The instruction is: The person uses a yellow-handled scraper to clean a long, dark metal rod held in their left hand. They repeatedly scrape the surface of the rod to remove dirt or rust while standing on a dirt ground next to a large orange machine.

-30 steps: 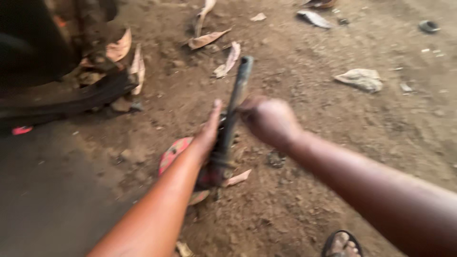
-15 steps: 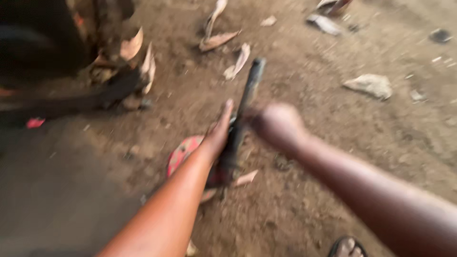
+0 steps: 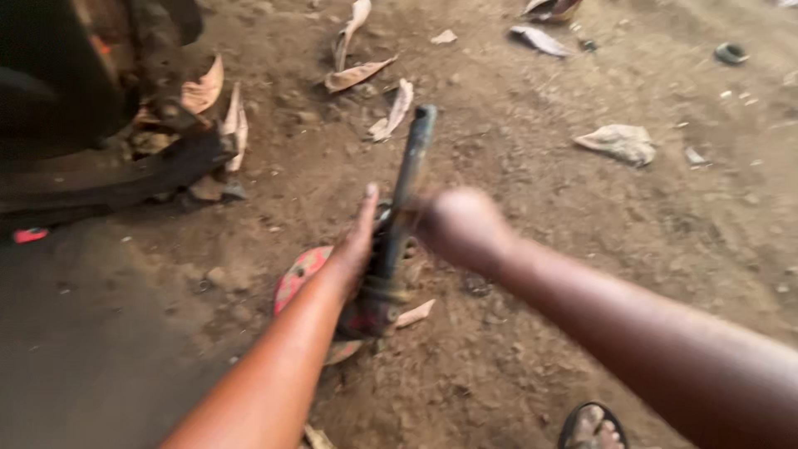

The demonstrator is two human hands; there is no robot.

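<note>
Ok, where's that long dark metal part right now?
Centre of the head view: the dark metal part is between the left hand and right hand, above the dirt ground.

An outdoor repair yard on bare dirt ground (image 3: 582, 249): a dark, greasy vehicle underside (image 3: 75, 125) at ten o'clock, scattered dry leaves (image 3: 357, 75) (twelve o'clock).

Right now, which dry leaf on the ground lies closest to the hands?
The small pale leaf lying beside the dark tool's lower end; the other leaves lie farther up.
</note>
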